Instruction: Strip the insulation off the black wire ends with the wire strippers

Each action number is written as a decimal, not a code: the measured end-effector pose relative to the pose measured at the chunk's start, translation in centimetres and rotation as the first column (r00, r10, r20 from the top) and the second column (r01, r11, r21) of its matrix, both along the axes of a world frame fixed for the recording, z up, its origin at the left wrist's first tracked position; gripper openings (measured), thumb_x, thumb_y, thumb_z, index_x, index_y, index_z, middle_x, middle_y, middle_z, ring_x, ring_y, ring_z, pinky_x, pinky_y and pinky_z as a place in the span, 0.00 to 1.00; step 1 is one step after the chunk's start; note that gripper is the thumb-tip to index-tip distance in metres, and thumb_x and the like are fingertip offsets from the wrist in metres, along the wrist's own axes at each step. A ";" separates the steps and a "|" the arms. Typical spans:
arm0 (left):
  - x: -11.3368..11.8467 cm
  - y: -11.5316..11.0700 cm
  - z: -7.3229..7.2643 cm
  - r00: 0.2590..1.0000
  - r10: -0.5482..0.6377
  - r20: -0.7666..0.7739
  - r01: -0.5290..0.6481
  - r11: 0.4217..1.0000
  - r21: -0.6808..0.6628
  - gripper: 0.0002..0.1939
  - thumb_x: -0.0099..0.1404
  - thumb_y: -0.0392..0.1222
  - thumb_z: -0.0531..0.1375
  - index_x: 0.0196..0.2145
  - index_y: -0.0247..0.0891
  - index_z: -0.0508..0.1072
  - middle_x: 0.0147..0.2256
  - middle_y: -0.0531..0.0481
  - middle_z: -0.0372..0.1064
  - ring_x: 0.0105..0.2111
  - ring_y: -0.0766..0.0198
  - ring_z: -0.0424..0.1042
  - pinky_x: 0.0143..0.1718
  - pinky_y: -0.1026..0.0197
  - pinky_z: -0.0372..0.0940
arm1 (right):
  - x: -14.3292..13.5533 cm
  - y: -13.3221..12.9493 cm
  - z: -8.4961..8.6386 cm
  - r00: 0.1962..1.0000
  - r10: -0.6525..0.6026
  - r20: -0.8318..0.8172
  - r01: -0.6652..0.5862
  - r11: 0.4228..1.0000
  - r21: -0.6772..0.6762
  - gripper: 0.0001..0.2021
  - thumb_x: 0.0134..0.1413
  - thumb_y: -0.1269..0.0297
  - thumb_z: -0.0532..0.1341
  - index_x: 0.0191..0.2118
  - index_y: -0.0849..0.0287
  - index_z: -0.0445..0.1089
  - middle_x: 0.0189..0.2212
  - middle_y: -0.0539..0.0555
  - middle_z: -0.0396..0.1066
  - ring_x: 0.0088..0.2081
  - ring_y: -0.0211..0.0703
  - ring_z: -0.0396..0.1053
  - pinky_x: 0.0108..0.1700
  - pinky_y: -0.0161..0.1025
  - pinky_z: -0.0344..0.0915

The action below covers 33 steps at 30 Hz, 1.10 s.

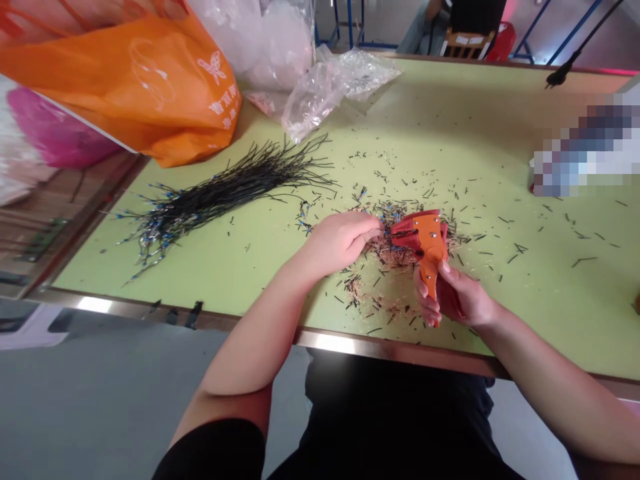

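My right hand point(453, 293) is wrapped around the handles of an orange and red wire stripper point(427, 233), whose jaws point left. At the mouth of the jaws, the fingers of my left hand point(345, 241) are pinched together on what looks like a black wire, mostly hidden by the fingers and the tool. Under the tool lies a heap of black insulation scraps and copper strands point(385, 253), with a few blue bits among them. To the left rests a long bundle of black wires point(235, 187) with blue and bare metal ends.
An orange bag point(165, 87) stands at the back left beside clear plastic bags point(330, 80). A black plug point(563, 72) hangs at the back right, near a blurred-out object point(580, 153). Black scraps are scattered over the green tabletop point(500, 133). Behind the table, a person point(425, 30) is partly visible.
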<state>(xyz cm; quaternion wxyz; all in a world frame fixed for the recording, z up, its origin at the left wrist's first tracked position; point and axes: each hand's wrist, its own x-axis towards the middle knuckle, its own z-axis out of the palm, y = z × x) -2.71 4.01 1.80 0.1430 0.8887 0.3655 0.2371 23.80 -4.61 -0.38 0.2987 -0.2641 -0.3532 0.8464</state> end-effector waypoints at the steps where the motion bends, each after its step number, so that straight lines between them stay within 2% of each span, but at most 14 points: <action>1: 0.1 -0.1 0.0 1.000 -0.002 -0.005 0.002 1.000 0.006 0.16 0.78 0.37 0.51 0.34 0.41 0.76 0.32 0.49 0.77 0.33 0.63 0.74 0.35 0.59 0.65 | -0.1 0.0 0.0 1.000 -0.002 0.000 0.002 1.000 0.004 0.27 0.65 0.36 0.62 0.34 0.59 0.71 0.21 0.46 0.64 0.20 0.36 0.62 0.24 0.36 0.67; 7: 0.3 -0.2 -0.2 1.000 -0.010 -0.003 0.010 1.000 0.025 0.16 0.78 0.36 0.51 0.33 0.41 0.74 0.31 0.50 0.76 0.32 0.63 0.72 0.34 0.60 0.64 | -0.5 -0.1 -0.2 0.998 -0.009 0.061 0.009 1.000 -0.003 0.27 0.65 0.35 0.62 0.31 0.57 0.67 0.19 0.43 0.60 0.17 0.34 0.58 0.21 0.34 0.62; 16: 0.4 -0.4 0.1 1.000 -0.007 0.008 0.007 0.999 0.050 0.18 0.79 0.39 0.51 0.30 0.40 0.70 0.27 0.52 0.71 0.28 0.64 0.68 0.31 0.60 0.59 | -1.4 -0.4 -0.5 0.989 -0.085 0.124 0.082 0.996 0.031 0.28 0.65 0.37 0.63 0.27 0.57 0.63 0.16 0.41 0.55 0.15 0.32 0.53 0.19 0.32 0.57; 21: 0.4 -0.7 0.2 0.999 -0.003 0.032 0.001 0.998 0.066 0.18 0.80 0.40 0.51 0.31 0.39 0.71 0.26 0.53 0.70 0.28 0.64 0.67 0.31 0.60 0.59 | -1.3 -0.2 -0.9 0.992 -0.076 0.098 0.072 0.996 0.050 0.27 0.63 0.35 0.64 0.33 0.59 0.69 0.21 0.47 0.66 0.21 0.38 0.67 0.25 0.36 0.66; 23: 0.5 -0.9 0.4 1.000 0.002 0.021 -0.004 0.995 0.095 0.17 0.80 0.40 0.51 0.32 0.39 0.71 0.27 0.53 0.71 0.29 0.64 0.67 0.32 0.59 0.59 | -1.3 -0.1 -0.9 0.993 -0.068 0.095 0.064 0.997 0.045 0.27 0.64 0.35 0.63 0.34 0.59 0.70 0.22 0.49 0.67 0.23 0.40 0.68 0.27 0.36 0.67; 33: 0.4 -1.5 0.6 0.998 0.020 -0.057 -0.011 0.988 0.154 0.16 0.80 0.38 0.51 0.33 0.40 0.72 0.30 0.51 0.73 0.31 0.63 0.69 0.32 0.58 0.60 | -1.6 -0.3 -0.7 0.986 -0.096 0.139 0.092 0.995 0.037 0.28 0.64 0.36 0.64 0.28 0.58 0.66 0.18 0.43 0.59 0.16 0.34 0.57 0.21 0.34 0.59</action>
